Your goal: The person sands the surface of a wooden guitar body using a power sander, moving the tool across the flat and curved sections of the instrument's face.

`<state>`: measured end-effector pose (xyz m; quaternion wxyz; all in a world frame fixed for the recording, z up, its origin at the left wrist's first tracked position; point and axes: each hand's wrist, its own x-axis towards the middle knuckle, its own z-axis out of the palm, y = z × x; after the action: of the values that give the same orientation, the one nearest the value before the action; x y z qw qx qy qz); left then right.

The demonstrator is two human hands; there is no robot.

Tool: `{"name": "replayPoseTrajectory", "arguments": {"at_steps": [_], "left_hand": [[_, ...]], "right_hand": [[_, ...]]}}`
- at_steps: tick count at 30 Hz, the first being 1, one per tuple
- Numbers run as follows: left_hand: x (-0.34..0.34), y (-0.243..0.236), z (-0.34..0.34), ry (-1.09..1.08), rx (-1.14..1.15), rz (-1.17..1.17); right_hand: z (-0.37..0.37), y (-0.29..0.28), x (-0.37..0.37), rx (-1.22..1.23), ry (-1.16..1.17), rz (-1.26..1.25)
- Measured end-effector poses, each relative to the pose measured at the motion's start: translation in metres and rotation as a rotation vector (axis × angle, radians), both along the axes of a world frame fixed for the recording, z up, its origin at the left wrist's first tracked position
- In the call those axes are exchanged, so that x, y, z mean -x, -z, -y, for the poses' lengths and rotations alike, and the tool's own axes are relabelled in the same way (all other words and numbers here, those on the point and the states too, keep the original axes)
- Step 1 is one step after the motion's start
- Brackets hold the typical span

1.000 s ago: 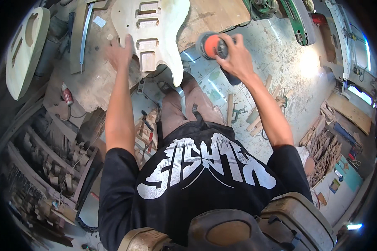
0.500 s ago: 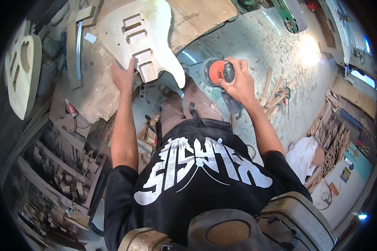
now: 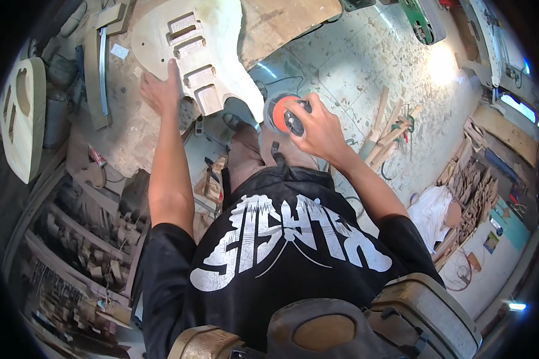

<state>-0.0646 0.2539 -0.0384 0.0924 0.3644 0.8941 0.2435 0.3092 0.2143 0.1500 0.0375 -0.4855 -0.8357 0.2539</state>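
A pale, unfinished electric guitar body (image 3: 221,45) with several routed cavities lies on the workbench (image 3: 126,140) at the upper middle. My left hand (image 3: 160,93) is at its near left edge, thumb on top of the wood; the other fingers are at the rim and partly hidden. In my right hand (image 3: 318,128) is an orange and black orbital sander (image 3: 279,113), with my fingers wrapped over its top. Its round pad is beside the tip of the body's pointed horn; I cannot tell whether they touch.
Another routed guitar body (image 3: 27,119) stands at the far left. A metal straightedge (image 3: 103,72) lies on the bench. Wood strips (image 3: 386,134) and clamps are on the floor to the right. Racks of wood offcuts (image 3: 96,239) fill the lower left.
My right hand has brought the sander left, close to the horn's tip. The guitar body appears shifted slightly left and up in view, and my left hand is farther up its edge.
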Motion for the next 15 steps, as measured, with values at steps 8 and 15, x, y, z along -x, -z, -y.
{"name": "replayPoseTrajectory", "arguments": {"at_steps": [8, 15], "left_hand": [[-0.007, -0.006, 0.000, -0.023, 0.020, 0.005], [-0.008, -0.009, -0.003, -0.028, 0.052, 0.006]], "right_hand": [[-0.035, 0.004, 0.033, -0.013, -0.083, 0.054], [-0.048, 0.004, 0.026, -0.014, -0.132, 0.092]]}}
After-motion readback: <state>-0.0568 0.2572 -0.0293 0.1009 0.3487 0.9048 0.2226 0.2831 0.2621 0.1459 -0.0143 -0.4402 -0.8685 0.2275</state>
